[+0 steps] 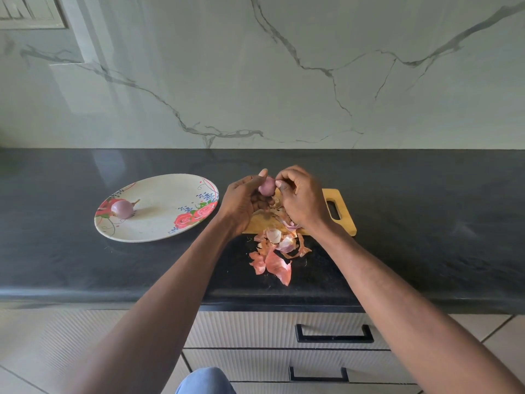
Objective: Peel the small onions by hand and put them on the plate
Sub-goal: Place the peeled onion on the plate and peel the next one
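Counter: my black worktop [85, 265], marble wall [284, 66] at 12 o'clock.
Hands: my left hand [241, 203] grips the onion [267, 186]; my right hand [301, 194] pinches its skin.

You get soft, even daylight, bright enough throughout. A pale window reflection streaks the marble wall [93, 81] at far left and carries down as a dull sheen on the dark worktop [108, 163]. Shadows are faint; the onion on the plate [122, 209] throws a short soft one to its right. Wide-angle bending bows the worktop's near edge. Your fingers show slight motion blur.
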